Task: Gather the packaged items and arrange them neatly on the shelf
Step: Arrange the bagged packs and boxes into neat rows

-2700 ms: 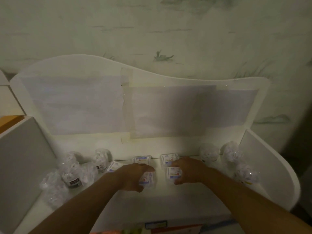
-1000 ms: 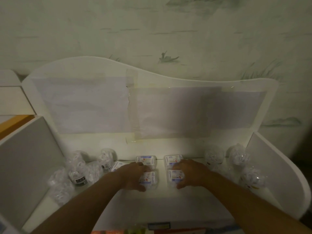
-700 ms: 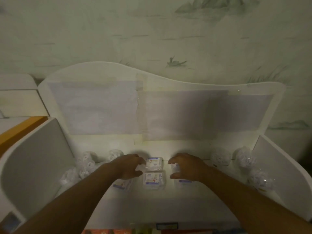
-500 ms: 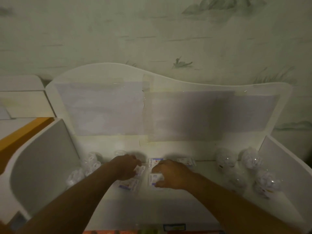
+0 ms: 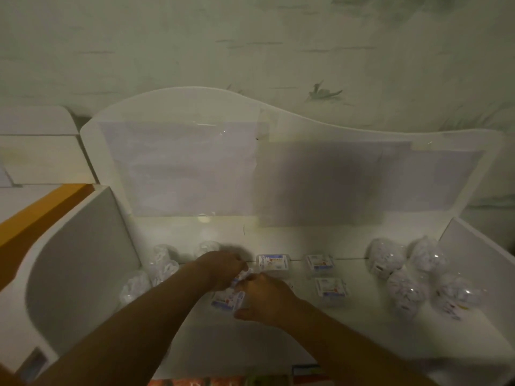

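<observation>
Small flat labelled packs lie on the white shelf (image 5: 278, 344): one at the back centre (image 5: 273, 261) and two to its right (image 5: 319, 261) (image 5: 330, 288). My left hand (image 5: 223, 270) pinches a small pack (image 5: 243, 274) left of centre. My right hand (image 5: 264, 298) meets it there, thumb and fingers curled around another small pack (image 5: 227, 299) just in front. Round clear-wrapped packs sit in a cluster at the left (image 5: 161, 256) and another at the right (image 5: 404, 285).
The shelf has a tall wavy back panel (image 5: 195, 168) with taped paper, a curved left side panel (image 5: 78, 260) and a right side panel (image 5: 479, 254). An orange-edged unit (image 5: 33, 215) stands to the left. A painted wall rises behind.
Both hands left the two central packs and moved left. They now meet over the packs left of centre. The view has also shifted left.
</observation>
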`<state>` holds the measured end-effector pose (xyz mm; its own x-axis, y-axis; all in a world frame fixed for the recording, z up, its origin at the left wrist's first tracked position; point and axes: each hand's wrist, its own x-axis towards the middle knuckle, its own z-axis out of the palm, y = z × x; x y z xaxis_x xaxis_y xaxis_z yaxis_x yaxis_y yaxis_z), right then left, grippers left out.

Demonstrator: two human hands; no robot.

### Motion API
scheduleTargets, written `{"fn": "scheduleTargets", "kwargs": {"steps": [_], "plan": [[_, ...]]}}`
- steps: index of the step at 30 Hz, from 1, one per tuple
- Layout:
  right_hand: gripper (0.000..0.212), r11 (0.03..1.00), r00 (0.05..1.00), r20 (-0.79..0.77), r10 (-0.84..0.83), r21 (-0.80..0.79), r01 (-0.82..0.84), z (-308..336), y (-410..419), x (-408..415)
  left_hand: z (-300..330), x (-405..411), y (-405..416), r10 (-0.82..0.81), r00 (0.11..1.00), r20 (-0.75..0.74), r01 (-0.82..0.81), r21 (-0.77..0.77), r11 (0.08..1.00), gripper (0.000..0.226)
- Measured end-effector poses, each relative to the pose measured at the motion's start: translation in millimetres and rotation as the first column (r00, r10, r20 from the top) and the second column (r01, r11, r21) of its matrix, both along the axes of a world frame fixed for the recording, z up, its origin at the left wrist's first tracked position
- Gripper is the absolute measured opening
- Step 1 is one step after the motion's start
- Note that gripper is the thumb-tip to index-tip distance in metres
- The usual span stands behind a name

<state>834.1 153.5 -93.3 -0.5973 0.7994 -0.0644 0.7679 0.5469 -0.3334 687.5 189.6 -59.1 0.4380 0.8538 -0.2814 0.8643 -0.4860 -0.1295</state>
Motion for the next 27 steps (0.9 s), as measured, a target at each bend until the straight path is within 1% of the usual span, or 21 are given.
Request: {"fn": "scheduleTargets", "kwargs": {"steps": [4,7,9,12,14,16,19,22,27], "plan": [[0.056,0.997,0.998,-0.006,-0.059,-0.044,0.059,-4,-5,-9,-4,-4,4,-0.042,0.999,0.012,0.042,0.009,0.999,0.039],[0.062,1.000,0.996,0.082,-0.014,0.011,0.014,-2,-8,-11,-5,-4,5,-0.026,0.998,0.058,0.026,-0.001,1.000,0.038],[0.068,0.999,0.990,0.142,0.017,0.039,-0.022,1,-8,-11,-5,-3,5,-0.004,0.998,0.069,0.004,-0.005,1.000,0.041],[0.079,0.999,0.982,0.191,0.010,0.043,-0.019,0,-8,-12,-8,-1,6,0.011,0.998,0.059,-0.011,0.007,1.000,0.047],[0.079,0.999,0.978,0.209,-0.006,0.038,-0.002,-5,-10,-15,-11,1,6,0.003,0.999,0.044,-0.003,0.015,1.000,0.053],[0.071,0.998,0.980,0.197,-0.020,0.056,0.010,-7,-13,-16,-12,2,7,-0.011,0.999,0.038,0.010,0.028,1.000,0.054],[0.062,0.997,0.988,0.147,-0.040,0.064,0.031,-7,-16,-12,-8,3,7,-0.016,0.998,0.068,0.014,0.031,0.999,0.054],[0.067,0.999,0.991,0.124,-0.048,0.026,0.045,-2,-19,-5,-1,3,7,-0.034,0.995,0.094,0.029,0.054,0.998,0.057],[0.067,0.997,0.995,0.070,-0.069,-0.016,0.070,18,-27,19,21,5,5,-0.061,0.998,0.010,0.060,0.091,0.994,0.066]]}}
